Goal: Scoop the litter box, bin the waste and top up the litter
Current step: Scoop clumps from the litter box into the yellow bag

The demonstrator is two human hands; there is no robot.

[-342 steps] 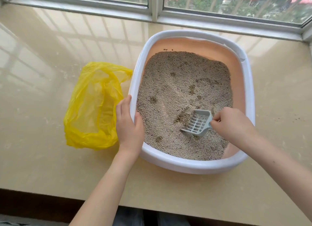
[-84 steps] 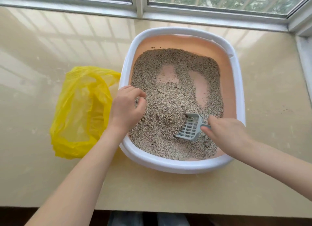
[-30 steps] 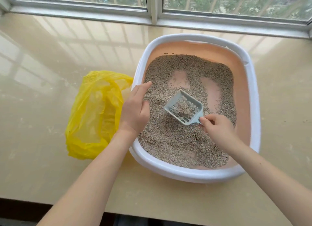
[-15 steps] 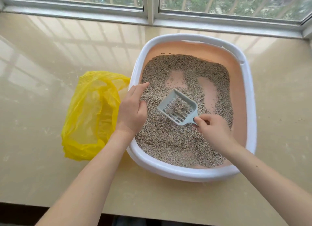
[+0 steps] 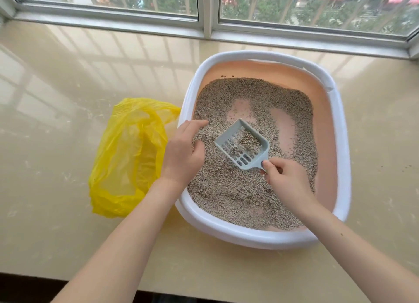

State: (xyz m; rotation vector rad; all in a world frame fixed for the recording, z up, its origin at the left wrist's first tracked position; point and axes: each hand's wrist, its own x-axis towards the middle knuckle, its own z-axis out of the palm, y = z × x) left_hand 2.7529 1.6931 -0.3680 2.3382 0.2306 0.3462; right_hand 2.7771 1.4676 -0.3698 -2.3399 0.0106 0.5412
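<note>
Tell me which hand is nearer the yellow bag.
Left. The left hand rests on the litter box's rim beside the yellow bag; the right hand holds the scoop farther away.

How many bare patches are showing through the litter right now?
2. One bare patch lies just beyond the scoop; a longer bare patch runs to the right of it. The hands and scoop may hide others.

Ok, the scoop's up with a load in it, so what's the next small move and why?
Probably carry the scoop leftward over the white rim to the yellow bag. The right hand holds it lifted above the litter with a darker clump left on the slots, and the bag lies open just beside the box.
</note>
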